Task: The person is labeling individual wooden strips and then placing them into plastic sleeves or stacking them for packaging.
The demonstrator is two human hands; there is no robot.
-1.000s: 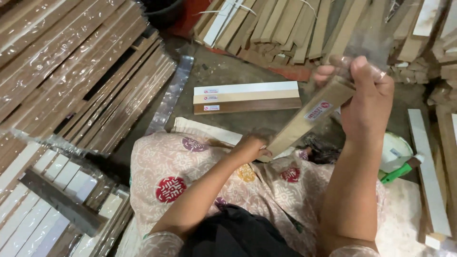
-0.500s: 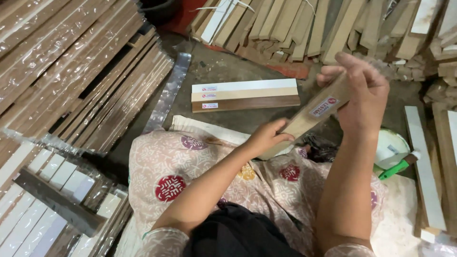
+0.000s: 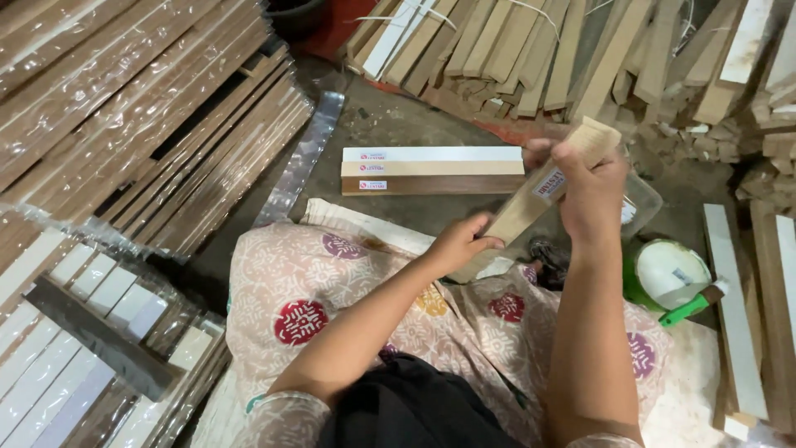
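Lowered slightly, wooden strip (image 3: 531,203) held by both hands, unbagged.

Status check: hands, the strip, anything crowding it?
Left hand grips lower end of tan wooden strip. Right hand clasps upper end, strip tilted over lap. Three labelled strips on floor beyond, apart.

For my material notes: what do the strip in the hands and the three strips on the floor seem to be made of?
The held strip looks like light wood or fibreboard, matte, with a glued label; the clear film around it is hard to confirm. The three floor strips look like laminated boards: one white, one tan, one dark brown, with smooth, even surfaces.
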